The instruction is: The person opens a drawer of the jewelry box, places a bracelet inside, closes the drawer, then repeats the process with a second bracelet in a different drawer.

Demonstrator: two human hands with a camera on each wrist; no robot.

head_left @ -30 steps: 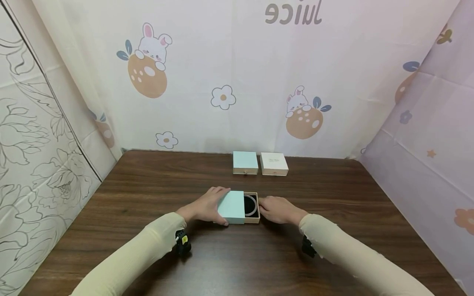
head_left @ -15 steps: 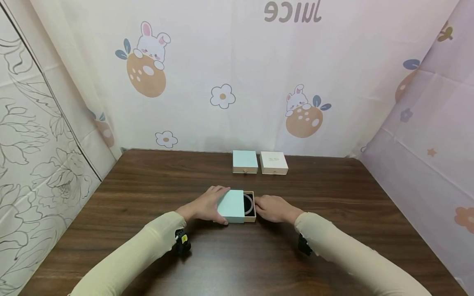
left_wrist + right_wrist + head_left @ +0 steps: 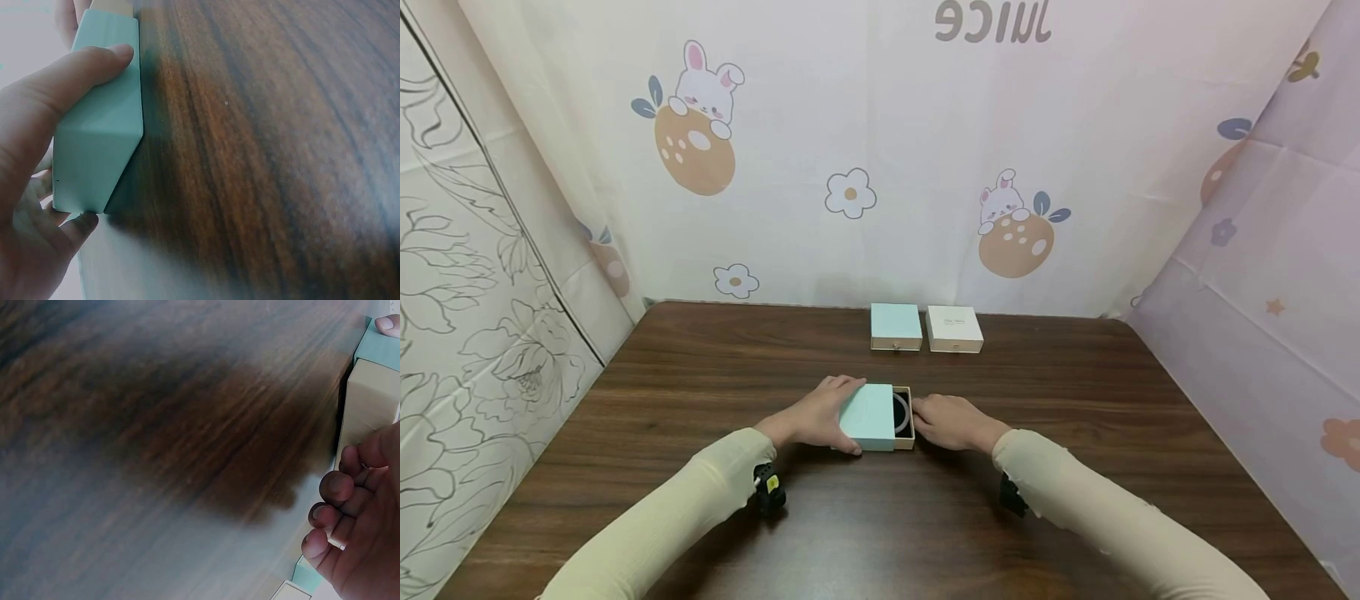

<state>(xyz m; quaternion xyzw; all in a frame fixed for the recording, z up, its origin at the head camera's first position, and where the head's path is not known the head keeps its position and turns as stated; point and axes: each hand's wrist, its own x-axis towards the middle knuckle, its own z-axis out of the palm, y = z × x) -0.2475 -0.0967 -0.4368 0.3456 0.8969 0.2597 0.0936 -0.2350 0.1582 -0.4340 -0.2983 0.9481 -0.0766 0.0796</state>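
A mint-green box point(image 3: 868, 417) lies on the table with its cream drawer point(image 3: 904, 443) partly out on the right side. A pale ring-shaped bangle point(image 3: 903, 412), partly covered by the sleeve, sits on the drawer's black lining. My left hand point(image 3: 820, 417) grips the green sleeve from the left, thumb on the near side and fingers on the far side; the left wrist view shows the thumb point(image 3: 94, 65) flat against it. Curled fingers of my right hand point(image 3: 953, 422) touch the drawer's outer end, thumb and forefinger together there. Whether they pinch a small pull is hidden.
Behind stand a second mint-green box point(image 3: 895, 325) and a white box point(image 3: 954, 327), side by side near the far edge of the dark wooden table point(image 3: 737, 358). A printed curtain point(image 3: 790, 125) hangs right behind that edge, with more cloth at both sides.
The drawer has slid left, further into the green sleeve, with my right hand moving left along with it. Less of the bangle shows. My left hand keeps its place on the sleeve.
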